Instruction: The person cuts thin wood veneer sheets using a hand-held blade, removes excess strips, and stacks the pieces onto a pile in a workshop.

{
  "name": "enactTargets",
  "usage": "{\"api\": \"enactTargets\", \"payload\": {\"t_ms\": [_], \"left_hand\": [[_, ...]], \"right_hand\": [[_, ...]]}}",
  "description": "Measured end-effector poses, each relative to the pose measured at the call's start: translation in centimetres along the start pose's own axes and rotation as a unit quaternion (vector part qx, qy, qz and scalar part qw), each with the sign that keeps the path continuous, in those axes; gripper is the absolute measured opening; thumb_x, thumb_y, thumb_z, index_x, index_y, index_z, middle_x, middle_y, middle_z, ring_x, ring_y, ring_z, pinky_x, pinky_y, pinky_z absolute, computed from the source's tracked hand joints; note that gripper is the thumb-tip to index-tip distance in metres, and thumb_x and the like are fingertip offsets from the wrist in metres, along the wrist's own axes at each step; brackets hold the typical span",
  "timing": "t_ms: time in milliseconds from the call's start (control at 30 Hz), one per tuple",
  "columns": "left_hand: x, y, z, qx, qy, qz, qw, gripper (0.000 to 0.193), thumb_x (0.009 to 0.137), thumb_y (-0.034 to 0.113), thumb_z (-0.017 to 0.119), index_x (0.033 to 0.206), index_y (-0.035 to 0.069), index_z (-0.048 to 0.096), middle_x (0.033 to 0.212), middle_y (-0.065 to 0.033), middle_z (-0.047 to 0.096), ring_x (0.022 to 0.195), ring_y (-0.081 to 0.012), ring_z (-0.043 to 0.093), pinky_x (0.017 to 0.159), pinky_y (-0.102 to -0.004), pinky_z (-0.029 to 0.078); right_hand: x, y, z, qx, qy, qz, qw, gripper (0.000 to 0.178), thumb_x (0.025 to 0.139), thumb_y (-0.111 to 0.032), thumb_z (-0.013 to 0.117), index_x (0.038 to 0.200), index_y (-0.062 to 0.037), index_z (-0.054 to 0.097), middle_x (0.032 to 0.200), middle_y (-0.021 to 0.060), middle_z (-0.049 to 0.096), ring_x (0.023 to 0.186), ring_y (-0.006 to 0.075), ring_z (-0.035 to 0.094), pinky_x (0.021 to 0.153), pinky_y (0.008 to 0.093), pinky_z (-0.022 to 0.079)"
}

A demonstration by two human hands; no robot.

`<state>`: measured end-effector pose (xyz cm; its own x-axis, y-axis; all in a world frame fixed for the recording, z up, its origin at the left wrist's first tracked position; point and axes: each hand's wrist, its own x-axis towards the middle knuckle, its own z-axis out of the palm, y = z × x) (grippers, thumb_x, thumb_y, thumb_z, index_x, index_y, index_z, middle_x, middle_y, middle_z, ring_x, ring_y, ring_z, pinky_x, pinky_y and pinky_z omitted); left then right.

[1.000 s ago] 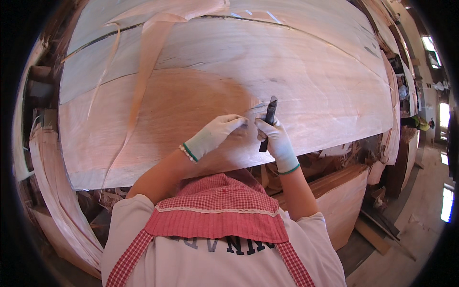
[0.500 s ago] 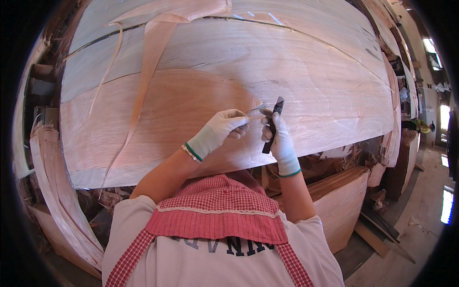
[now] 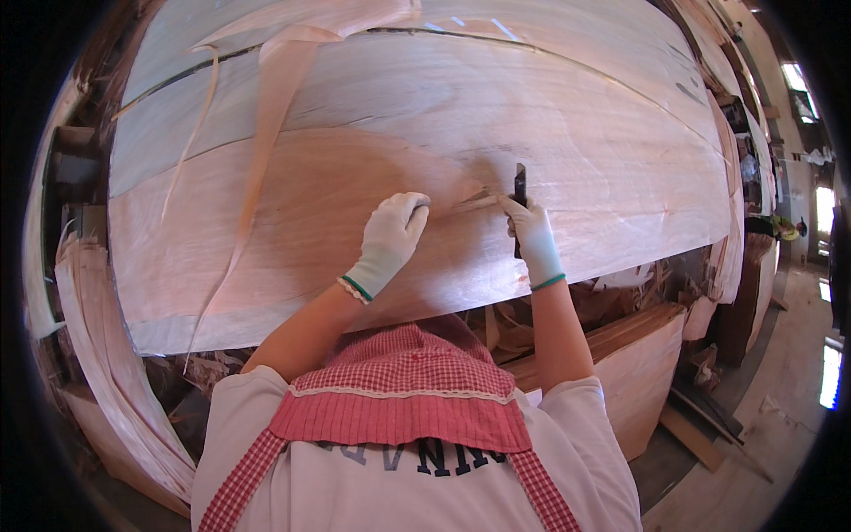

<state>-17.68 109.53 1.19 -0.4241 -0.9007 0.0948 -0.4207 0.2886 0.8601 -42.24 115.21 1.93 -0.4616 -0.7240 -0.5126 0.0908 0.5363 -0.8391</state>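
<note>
A broad sheet of pale wood veneer [image 3: 603,151] lies in front of me, with a pinkish, curved-edged piece [image 3: 292,191] showing on its near left part. My right hand [image 3: 535,235], in a white glove with a green cuff, grips a black utility knife [image 3: 520,184], its blade end pointing away from me. Beside that hand's fingertips, a narrow raised sliver of veneer [image 3: 474,204] shows at a crack. My left hand [image 3: 392,232], gloved alike, hovers over the pinkish piece with its fingers curled together. Whatever they may pinch is hidden.
A long loose veneer strip [image 3: 257,168] runs across the sheet at left, beside a thinner one [image 3: 193,129]. A dark split [image 3: 443,35] crosses the far part. Bundled veneer strips [image 3: 97,310] hang at left; a stack of wood sheets [image 3: 620,363] stands at near right.
My hands have moved apart: the left back to the left, the right slightly right and nearer the sheet. The knife has turned more upright in view.
</note>
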Motion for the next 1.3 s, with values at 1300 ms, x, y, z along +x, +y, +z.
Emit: {"api": "enactTargets", "payload": {"t_ms": [1300], "left_hand": [[2.6,-2.9,8.7,0.227,-0.016,0.298,0.927,0.032,0.081,0.011,0.06,0.112,0.004,0.062,0.121,-0.0088,0.059,0.116,-0.0266,0.054,0.102,-0.041,0.042]], "right_hand": [[1.0,1.2,2.2,0.004,0.088,-0.039,0.995,0.033,0.098,-0.031,0.051,0.096,0.0007,0.058,0.08,0.0085,0.066,0.049,0.007,0.047,0.045,0.0236,0.042]]}}
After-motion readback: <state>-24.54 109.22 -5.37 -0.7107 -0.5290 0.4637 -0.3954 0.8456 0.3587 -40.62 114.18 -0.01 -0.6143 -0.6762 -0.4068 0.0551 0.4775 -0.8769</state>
